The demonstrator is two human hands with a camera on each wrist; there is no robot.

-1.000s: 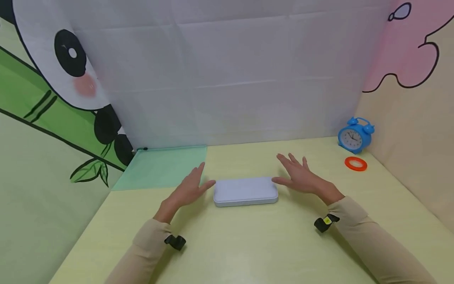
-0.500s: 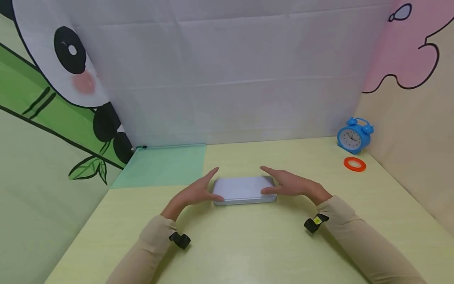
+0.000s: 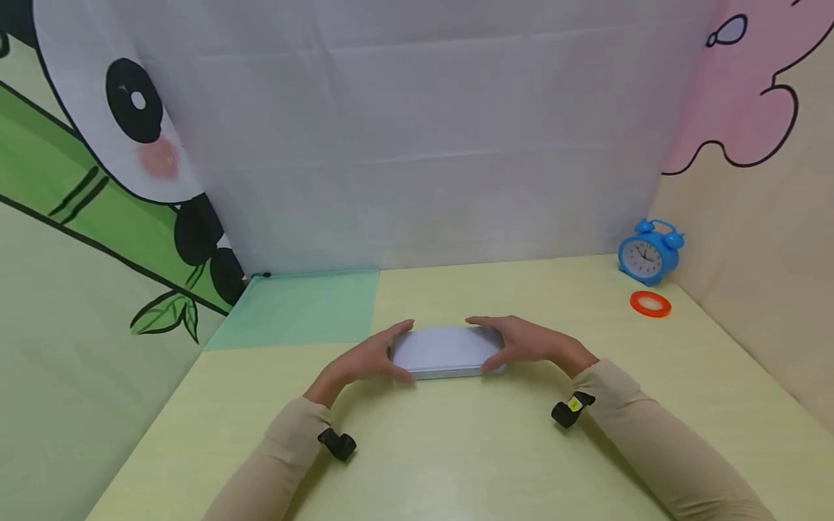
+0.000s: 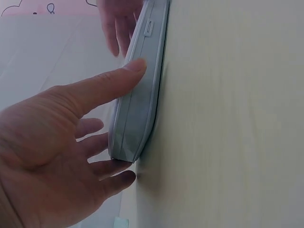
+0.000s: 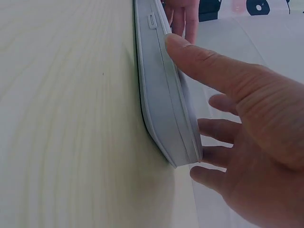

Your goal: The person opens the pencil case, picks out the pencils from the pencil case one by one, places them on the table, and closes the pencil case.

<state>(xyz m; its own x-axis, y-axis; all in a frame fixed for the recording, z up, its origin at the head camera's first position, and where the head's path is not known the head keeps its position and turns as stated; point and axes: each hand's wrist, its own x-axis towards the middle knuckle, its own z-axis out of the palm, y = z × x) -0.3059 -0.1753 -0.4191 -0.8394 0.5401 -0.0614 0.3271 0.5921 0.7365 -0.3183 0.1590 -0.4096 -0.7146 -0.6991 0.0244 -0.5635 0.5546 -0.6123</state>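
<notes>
A flat, pale lilac case (image 3: 446,349) with rounded corners lies on the table in the head view. My left hand (image 3: 367,359) grips its left end, thumb on the near side and fingers around the end towards the back. At the opposite end my right hand (image 3: 533,341) holds it the same way. The left wrist view shows the case's grey-looking edge (image 4: 135,107) with a seam and a small latch, my left thumb pressed near it. In the right wrist view, my right thumb (image 5: 209,64) lies on the upper rim of the case, fingers behind its end.
A teal mat (image 3: 300,307) covers the table's back left corner. At the back right stand a blue alarm clock (image 3: 649,251) and, in front of it, a flat orange ring (image 3: 650,304). A pale cloth backdrop (image 3: 423,145) rises behind the table (image 3: 449,449).
Both hands came inward and down from above the case's ends, and their fingers closed around it. The case stayed about where it was.
</notes>
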